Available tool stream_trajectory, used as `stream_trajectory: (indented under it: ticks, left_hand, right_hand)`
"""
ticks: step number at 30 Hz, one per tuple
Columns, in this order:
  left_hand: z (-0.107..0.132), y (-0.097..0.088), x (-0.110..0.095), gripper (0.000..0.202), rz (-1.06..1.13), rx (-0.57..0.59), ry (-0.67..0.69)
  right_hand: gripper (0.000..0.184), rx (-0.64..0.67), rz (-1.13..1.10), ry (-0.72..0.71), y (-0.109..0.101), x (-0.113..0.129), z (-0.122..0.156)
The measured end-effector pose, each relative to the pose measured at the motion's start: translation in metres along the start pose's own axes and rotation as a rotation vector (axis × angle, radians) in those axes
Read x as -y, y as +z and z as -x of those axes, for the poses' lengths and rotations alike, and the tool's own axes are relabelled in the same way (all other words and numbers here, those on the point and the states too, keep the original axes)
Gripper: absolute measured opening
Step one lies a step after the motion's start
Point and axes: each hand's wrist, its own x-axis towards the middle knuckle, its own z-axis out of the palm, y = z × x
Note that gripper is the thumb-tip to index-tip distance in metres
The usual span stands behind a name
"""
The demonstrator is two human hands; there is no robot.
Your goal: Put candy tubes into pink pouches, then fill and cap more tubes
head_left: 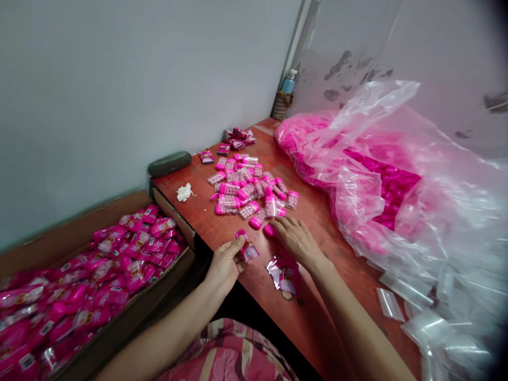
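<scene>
A reddish wooden table (238,233) stood against a pale wall. The left hand (224,262) pinched a small pink packet (246,247) between thumb and fingers, just above the table's near edge. The right hand (296,238) lay flat, fingers loosely spread, its fingertips touching a pink bottle (270,229) at the edge of a heap of bottles (250,190). More printed packets (284,272) lay under its wrist. A box (99,275) of filled packets sat to the left, and a big plastic bag (377,174) to the right.

Dark glasses case (170,163), crumpled white tissue (184,192), bottle (288,82)
</scene>
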Motion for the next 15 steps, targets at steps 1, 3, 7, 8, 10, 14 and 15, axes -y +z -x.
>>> stream_trajectory:
  ticks: [1,3,7,8,10,14,15]
  left_hand:
    - [0.0,0.002,0.0,0.017,0.025,-0.02,-0.008]
    - [-0.001,0.007,-0.001,0.012,0.071,-0.068,-0.016]
    - [-0.002,0.012,-0.002,0.009,0.119,-0.108,-0.012]
    - [-0.002,0.013,0.0,0.009,0.127,-0.098,-0.007]
    - [-0.003,0.014,0.005,0.012,0.14,-0.057,0.003]
    - [-0.004,0.019,0.018,0.021,0.117,0.053,0.033]
    - [-0.004,0.02,0.021,0.024,0.103,0.072,0.044]
  right_hand:
    - [0.026,-0.025,-0.019,0.033,0.001,0.0,0.003]
    - [0.025,-0.084,-0.107,0.178,0.0,0.006,0.013]
    - [0.032,-0.176,-0.679,0.549,-0.008,0.048,0.045]
    - [0.033,-0.163,-0.906,0.594,-0.009,0.062,0.053]
    - [0.032,-0.126,-1.298,0.645,-0.01,0.089,0.063]
    - [0.03,-0.174,-1.564,0.727,-0.003,0.115,0.064]
    - [0.03,-0.189,-1.583,0.742,-0.002,0.116,0.063]
